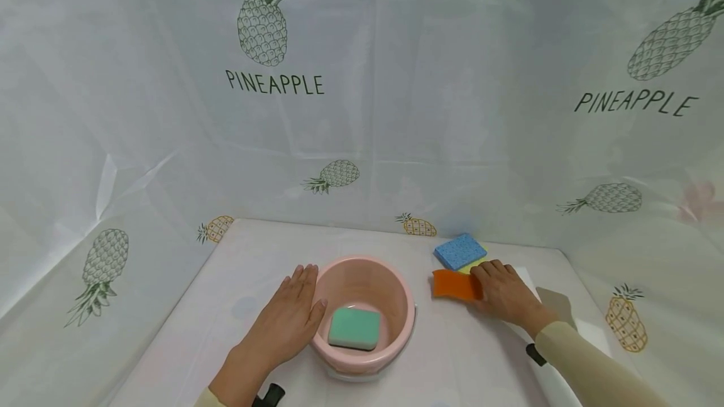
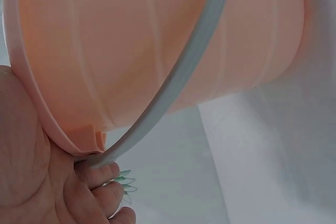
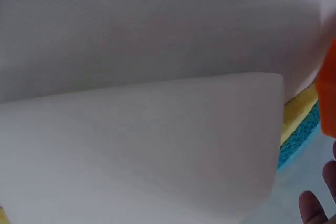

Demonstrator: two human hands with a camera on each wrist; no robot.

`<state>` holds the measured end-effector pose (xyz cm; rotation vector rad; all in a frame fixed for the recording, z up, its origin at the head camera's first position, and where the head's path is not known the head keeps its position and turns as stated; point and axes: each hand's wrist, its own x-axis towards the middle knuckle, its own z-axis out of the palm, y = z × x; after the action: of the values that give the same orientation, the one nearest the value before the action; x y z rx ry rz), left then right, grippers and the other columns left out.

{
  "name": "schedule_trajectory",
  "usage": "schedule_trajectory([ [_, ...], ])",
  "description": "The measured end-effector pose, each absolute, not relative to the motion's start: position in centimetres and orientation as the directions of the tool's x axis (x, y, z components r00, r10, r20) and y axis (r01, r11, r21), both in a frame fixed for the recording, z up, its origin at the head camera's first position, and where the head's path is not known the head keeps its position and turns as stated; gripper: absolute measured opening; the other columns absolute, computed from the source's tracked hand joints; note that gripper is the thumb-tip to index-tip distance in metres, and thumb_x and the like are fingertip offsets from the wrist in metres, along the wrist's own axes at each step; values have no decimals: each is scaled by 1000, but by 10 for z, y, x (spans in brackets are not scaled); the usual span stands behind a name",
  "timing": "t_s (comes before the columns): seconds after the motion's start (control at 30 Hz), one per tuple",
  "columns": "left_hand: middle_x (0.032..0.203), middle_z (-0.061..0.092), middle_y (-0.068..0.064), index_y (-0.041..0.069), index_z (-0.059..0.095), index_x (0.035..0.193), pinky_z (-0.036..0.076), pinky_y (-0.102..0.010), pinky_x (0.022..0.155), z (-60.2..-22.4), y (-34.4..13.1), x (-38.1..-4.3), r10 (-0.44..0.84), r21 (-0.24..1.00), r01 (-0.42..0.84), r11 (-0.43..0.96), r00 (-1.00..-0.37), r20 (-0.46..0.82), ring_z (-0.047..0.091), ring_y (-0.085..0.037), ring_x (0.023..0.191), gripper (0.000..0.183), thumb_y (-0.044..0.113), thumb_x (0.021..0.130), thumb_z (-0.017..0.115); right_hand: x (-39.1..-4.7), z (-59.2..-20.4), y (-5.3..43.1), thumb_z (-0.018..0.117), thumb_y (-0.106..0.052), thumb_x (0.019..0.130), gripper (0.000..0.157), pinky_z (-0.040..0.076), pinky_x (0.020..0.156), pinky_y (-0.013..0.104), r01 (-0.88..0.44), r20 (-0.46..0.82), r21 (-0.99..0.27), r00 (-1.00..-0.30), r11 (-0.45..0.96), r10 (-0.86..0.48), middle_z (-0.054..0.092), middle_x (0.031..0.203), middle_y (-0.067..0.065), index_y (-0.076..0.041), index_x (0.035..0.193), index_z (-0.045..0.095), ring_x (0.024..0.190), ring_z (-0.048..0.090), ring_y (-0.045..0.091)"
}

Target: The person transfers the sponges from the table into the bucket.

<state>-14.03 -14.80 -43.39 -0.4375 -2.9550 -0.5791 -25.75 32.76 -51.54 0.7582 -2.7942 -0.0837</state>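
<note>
My left hand [image 1: 285,319] lies along the left rim of a pink bucket [image 1: 362,366], its fingers fairly straight. The left wrist view shows that palm against the bucket rim, fingertips right by the pale curved handle [image 2: 176,80]. Inside the bucket lies a green sponge [image 1: 354,326] with a dark underside. On the right, my right hand [image 1: 506,294] grips the right end of an orange sponge [image 1: 455,285], which bends slightly. Just behind it are a blue sponge [image 1: 460,251] and a yellow one [image 1: 474,264], partly covered by the hand and the blue sponge.
A smooth white slab [image 3: 147,145] fills much of the right wrist view, beside the yellow and blue sponges. The white-covered table [image 1: 271,244] meets a pineapple-print sheet [image 1: 373,112] at the back and sides. A grey-beige patch [image 1: 557,306] shows beyond the right forearm.
</note>
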Motion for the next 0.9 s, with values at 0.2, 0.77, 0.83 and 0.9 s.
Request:
schedule_trajectory([
  [0.2, 169, 32, -23, -6, 32, 162, 22, -57, 131, -431, -149, -140, 280, 345, 313, 885, -949, 143, 22, -38, 161, 67, 36, 112, 48, -256, -510, 329, 93, -43, 74, 67, 52, 85, 54, -518, 423, 140, -739, 844, -524, 60, 116, 16, -3, 115, 59, 105, 56, 37],
  [0.77, 169, 33, -23, -6, 35, 161, 22, -59, 130, -431, -154, -147, 297, 301, 331, 895, -943, 152, 24, -39, 161, 68, 39, 111, 48, -235, -415, 237, 68, -56, 90, 60, 45, 78, 47, -588, 646, 89, -580, 804, -496, 62, 108, 16, -1, 112, 61, 98, 54, 37],
  [0.83, 169, 33, -23, -6, 34, 162, 21, -59, 131, -431, -153, -147, 287, 304, 320, 897, -946, 148, 23, -40, 161, 68, 38, 111, 48, -229, -408, 220, 67, -56, 90, 58, 44, 79, 46, -618, 652, 89, -556, 781, -515, 62, 108, 14, -2, 112, 62, 98, 53, 36],
  [0.9, 170, 32, -23, -5, 33, 162, 20, -59, 131, -431, -152, -147, 279, 310, 308, 899, -951, 135, 23, -40, 161, 68, 38, 112, 47, -223, -403, 204, 67, -58, 91, 58, 43, 80, 45, -650, 655, 87, -533, 755, -535, 61, 108, 13, -3, 111, 63, 98, 52, 34],
])
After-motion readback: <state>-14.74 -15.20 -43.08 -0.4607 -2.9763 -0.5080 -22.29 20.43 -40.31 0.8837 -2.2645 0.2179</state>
